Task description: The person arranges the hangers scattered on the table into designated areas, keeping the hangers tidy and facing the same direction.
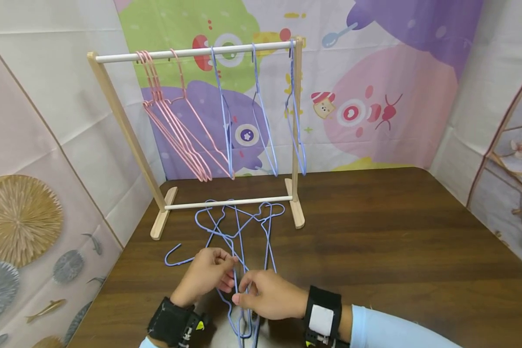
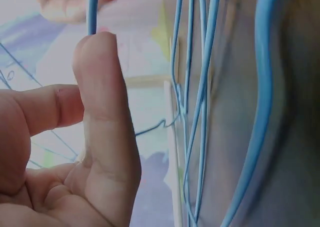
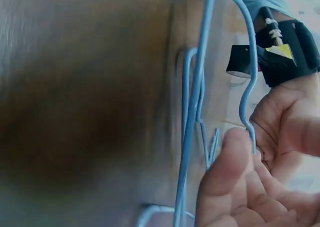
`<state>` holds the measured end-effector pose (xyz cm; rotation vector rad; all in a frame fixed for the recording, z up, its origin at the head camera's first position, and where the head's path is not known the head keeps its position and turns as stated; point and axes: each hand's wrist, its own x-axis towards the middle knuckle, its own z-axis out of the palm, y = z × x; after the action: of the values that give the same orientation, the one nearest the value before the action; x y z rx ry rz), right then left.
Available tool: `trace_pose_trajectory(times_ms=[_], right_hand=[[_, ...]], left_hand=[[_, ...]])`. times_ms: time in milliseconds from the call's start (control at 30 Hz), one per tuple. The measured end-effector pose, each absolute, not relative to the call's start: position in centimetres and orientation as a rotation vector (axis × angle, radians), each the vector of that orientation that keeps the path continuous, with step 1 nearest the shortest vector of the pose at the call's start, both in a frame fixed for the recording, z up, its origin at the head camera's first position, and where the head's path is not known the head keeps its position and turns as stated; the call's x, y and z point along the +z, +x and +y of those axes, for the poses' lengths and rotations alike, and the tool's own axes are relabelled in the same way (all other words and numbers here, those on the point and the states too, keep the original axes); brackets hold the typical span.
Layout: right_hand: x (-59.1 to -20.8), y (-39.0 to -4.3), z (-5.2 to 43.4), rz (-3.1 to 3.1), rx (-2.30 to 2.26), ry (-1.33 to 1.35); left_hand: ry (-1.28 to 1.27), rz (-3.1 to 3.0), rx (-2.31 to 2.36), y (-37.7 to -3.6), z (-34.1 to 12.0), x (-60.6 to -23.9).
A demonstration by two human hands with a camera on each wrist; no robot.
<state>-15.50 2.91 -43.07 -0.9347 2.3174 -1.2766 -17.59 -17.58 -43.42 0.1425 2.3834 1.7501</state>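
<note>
Several blue wire hangers (image 1: pixel 239 227) lie tangled on the brown table (image 1: pixel 396 251) in front of a wooden rack (image 1: pixel 126 125). Both hands work at the near end of the tangle. My left hand (image 1: pixel 209 273) curls its fingers round a blue wire, which in the left wrist view runs up past a fingertip (image 2: pixel 97 52) as a thin blue wire (image 2: pixel 92 12). My right hand (image 1: pixel 265 292) pinches another wire just beside it. In the right wrist view a blue hanger hook (image 3: pixel 200 87) bends over my right hand's finger (image 3: pixel 225 187), with the left hand (image 3: pixel 285 112) behind it.
On the rack's top rod hang several pink hangers (image 1: pixel 174 130) at the left and three blue hangers (image 1: pixel 261 111) at the right. Patterned cloth walls (image 1: pixel 26 145) close in the table at the back and both sides. Bare table stretches away to the right.
</note>
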Motion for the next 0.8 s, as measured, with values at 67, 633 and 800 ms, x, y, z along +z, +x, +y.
trace_pose_trajectory(times_ms=[67, 633, 800], right_hand=[[-43.3, -15.4, 2.9, 2.209, -1.412, -0.814], [-43.3, -15.1, 4.0, 2.018, -1.724, -0.567], [-43.1, -14.9, 4.9, 2.018, -1.715, -0.565]], left_hand=[[0.152, 2.323, 1.793, -17.5, -17.2, -43.5], [0.345, 2.881, 1.494, -18.5, -16.2, -44.8], [0.521, 3.106, 0.946, -19.0, -16.6, -45.4]])
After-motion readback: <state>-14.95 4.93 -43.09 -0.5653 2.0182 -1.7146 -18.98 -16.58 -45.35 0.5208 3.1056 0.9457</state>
